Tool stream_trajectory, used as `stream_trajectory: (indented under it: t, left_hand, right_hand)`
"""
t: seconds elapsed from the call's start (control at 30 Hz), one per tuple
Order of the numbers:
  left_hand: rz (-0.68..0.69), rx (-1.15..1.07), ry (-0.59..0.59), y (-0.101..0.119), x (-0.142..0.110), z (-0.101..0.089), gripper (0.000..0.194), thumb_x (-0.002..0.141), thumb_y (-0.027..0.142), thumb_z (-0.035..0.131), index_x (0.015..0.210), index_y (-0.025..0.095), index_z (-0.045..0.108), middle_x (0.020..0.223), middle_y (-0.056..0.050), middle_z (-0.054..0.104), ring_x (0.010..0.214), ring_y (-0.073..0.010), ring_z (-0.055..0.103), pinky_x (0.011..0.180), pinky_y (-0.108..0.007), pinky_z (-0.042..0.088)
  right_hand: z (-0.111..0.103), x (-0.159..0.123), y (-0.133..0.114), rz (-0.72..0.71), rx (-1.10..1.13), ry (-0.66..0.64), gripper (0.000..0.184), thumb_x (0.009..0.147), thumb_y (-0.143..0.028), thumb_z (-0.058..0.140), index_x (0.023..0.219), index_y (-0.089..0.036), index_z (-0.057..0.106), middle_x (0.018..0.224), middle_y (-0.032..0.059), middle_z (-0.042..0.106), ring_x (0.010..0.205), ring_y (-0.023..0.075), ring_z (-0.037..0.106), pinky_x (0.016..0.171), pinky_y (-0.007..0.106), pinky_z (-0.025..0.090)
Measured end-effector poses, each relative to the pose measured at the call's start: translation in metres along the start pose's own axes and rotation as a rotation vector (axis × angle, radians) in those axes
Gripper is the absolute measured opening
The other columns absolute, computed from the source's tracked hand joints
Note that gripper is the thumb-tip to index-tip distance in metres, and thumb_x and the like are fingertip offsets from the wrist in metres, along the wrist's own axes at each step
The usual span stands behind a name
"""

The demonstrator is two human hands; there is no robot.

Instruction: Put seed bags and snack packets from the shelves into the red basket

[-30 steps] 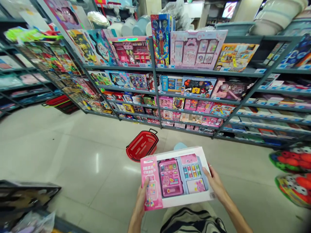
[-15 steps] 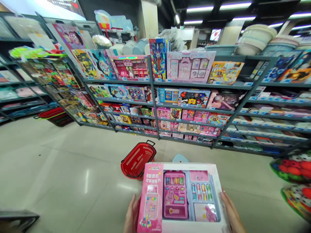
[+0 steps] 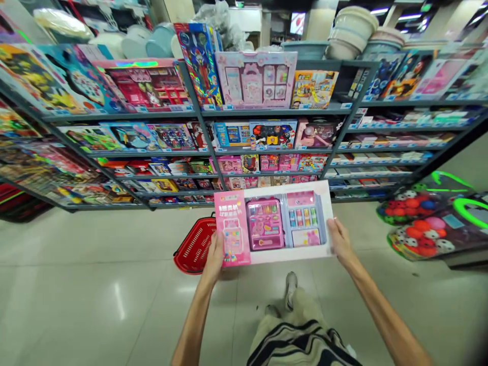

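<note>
Grey shelves run across the far side of the floor, their tiers packed with toy boxes stood face-out, so each printed front can be read from the aisle; tubs are stacked on the top tier, probably because they are too bulky for the lower ones. At the right edge of the floor, netted balls lie heaped low. A red basket sits on the floor just in front of the shelves, tipped so its mouth faces this way, partly hidden behind the box. That box, a pink and white toy set with a clear window, is held out at arm's length above the floor, level and face up, near the bottom tier of the shelves, apart from them. The left hand is clamped on its left short edge, thumb on top and fingers beneath; the right hand grips the right short edge the same way. A grip at both ends keeps such a wide, flat box from tilting or sagging.
</note>
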State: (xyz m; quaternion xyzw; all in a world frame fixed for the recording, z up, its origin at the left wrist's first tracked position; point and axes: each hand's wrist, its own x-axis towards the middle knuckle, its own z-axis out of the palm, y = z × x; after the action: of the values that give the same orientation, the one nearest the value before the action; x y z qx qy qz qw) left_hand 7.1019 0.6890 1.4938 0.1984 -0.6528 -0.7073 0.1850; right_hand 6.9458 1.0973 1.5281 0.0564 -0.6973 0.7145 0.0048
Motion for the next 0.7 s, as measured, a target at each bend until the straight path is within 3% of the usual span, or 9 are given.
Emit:
stream_trajectory:
  t: [0.13,0.33,0.43,0.57,0.7]
  left_hand:
    - [0.243,0.140,-0.011,0.066,0.068,0.009,0.073,0.108,0.073,0.062,0.155,0.017,0.067,0.156,-0.018,0.068,0.149,-0.0335,0.063,0.125,-0.047,0.055]
    - [0.515,0.078,-0.014,0.185,0.186,0.014,0.078,0.106,0.066,0.071,0.167,0.018,0.058,0.166,-0.014,0.062,0.154,-0.0324,0.059,0.128,-0.043,0.052]
    - [0.595,0.134,-0.066,0.230,0.251,0.013,0.076,0.107,0.062,0.073,0.165,0.016,0.059,0.164,-0.016,0.063,0.153,-0.0331,0.060,0.131,-0.045,0.048]
    - [0.596,0.213,-0.154,0.281,0.333,0.017,0.078,0.101,0.050,0.080,0.165,0.011,0.056,0.162,-0.020,0.064,0.150,-0.0321,0.063,0.134,-0.049,0.044]
    - [0.615,0.330,-0.109,0.306,0.397,0.012,0.073,0.094,0.040,0.081,0.160,0.014,0.061,0.156,-0.017,0.069,0.142,-0.0307,0.066,0.127,-0.046,0.049]
  right_hand:
    - [0.024,0.076,-0.058,-0.355,-0.147,-0.027,0.064,0.107,-0.072,0.068,0.145,-0.022,0.077,0.164,0.0107,0.063,0.156,0.0330,0.056,0.130,0.047,0.050]
    - [0.091,0.195,-0.142,-0.542,-0.096,-0.135,0.073,0.113,-0.065,0.063,0.173,-0.026,0.053,0.163,0.0111,0.065,0.149,0.0314,0.063,0.122,0.048,0.058]
    - [0.122,0.262,-0.155,-0.676,-0.101,-0.073,0.069,0.112,-0.065,0.065,0.168,-0.026,0.060,0.163,0.0108,0.064,0.153,0.0329,0.059,0.127,0.053,0.054]
    - [0.158,0.354,-0.161,-0.774,-0.127,0.011,0.062,0.111,-0.067,0.066,0.157,-0.026,0.071,0.157,0.0116,0.066,0.147,0.0317,0.061,0.130,0.055,0.049]
    - [0.200,0.429,-0.162,-0.762,-0.080,-0.052,0.065,0.113,-0.066,0.063,0.164,-0.025,0.064,0.160,0.0127,0.063,0.142,0.0268,0.064,0.124,0.046,0.053]
